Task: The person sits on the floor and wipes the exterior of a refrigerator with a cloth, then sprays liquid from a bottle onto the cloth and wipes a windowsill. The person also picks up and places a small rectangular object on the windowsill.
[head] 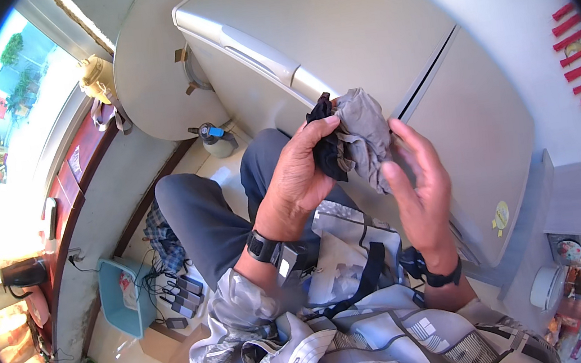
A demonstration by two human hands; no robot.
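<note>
A crumpled bundle of fabric is raised in front of my chest, made up of a grey cloth [362, 123] and a black cloth [325, 153] bunched against it. My left hand [292, 176] grips the bundle from the left, its thumb pressed over the black part. At the grey cloth's right edge, my right hand [425, 192] is spread with thumb and fingers apart. Its fingertips are very close to the fabric; whether they touch it is unclear. Dark straps with small devices circle both wrists. Beyond the bundle stands a pale refrigerator [360, 37].
To the left are a light-blue plastic bin [123, 300], several black power adapters [182, 293] with tangled cables, and a cardboard box [164, 349]. A pump spray bottle [217, 141] stands near a round board [147, 79]. A yellow bottle [97, 77] rests on the windowsill [70, 181].
</note>
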